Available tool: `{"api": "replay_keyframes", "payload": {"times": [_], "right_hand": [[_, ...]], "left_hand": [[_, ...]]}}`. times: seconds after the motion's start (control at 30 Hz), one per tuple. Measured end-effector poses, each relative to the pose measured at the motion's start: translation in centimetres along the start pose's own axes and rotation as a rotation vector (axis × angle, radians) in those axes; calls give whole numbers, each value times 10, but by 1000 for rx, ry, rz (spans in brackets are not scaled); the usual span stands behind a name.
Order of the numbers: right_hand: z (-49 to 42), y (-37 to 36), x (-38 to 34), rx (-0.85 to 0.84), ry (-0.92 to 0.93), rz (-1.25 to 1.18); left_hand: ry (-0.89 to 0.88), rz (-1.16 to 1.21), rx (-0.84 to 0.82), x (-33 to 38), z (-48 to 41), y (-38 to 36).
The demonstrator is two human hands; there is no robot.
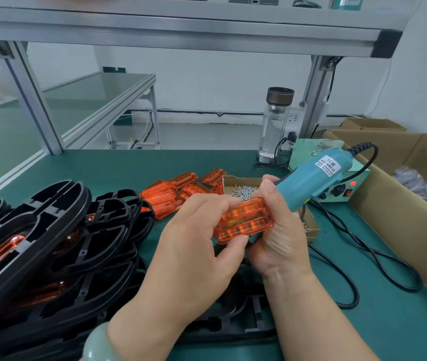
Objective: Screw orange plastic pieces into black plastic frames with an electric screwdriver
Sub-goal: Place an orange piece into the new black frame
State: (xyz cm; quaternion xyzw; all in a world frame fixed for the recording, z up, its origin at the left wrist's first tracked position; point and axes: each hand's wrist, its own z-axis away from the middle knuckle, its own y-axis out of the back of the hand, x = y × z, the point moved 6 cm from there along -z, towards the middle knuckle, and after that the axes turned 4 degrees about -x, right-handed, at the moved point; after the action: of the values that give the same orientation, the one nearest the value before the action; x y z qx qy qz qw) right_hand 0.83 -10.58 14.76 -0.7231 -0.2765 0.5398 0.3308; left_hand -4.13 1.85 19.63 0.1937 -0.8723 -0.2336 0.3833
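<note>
Our left hand (194,251), nearest us, pinches one orange plastic piece (246,221) by its edges, held above the desk (363,334). A stack of black frames (51,230) sits at left, and one black frame (246,321) lies under our hands. Our right hand (282,246) grips the electric screwdriver (311,178) and touches the piece's right end. We judge this the fitting step — next, seat the piece squarely in that frame, then take one of the screws (243,191).

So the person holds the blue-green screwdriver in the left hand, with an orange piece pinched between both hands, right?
Not quite. The head view shows the blue-green screwdriver gripped in the right hand, not the left hand. The orange piece is indeed pinched between both hands.
</note>
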Motion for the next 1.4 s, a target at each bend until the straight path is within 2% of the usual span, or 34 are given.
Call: {"api": "replay_keyframes", "payload": {"times": [0.23, 0.43, 0.7, 0.77, 1.07, 1.4], "right_hand": [[0, 0, 0, -6, 3, 15], [-6, 7, -4, 66, 23, 79], [-12, 23, -11, 184, 73, 32], [-13, 24, -12, 188, 81, 22], [-11, 26, -10, 211, 64, 47], [-11, 25, -10, 229, 54, 30]], "left_hand": [[-15, -131, -72, 7, -1, 7], [24, -296, -146, 3, 4, 27], [95, -575, -604, -21, 31, 7], [138, -610, -664, -26, 38, -5], [281, -729, -698, -45, 53, -22], [257, -718, -659, -43, 49, -19]]}}
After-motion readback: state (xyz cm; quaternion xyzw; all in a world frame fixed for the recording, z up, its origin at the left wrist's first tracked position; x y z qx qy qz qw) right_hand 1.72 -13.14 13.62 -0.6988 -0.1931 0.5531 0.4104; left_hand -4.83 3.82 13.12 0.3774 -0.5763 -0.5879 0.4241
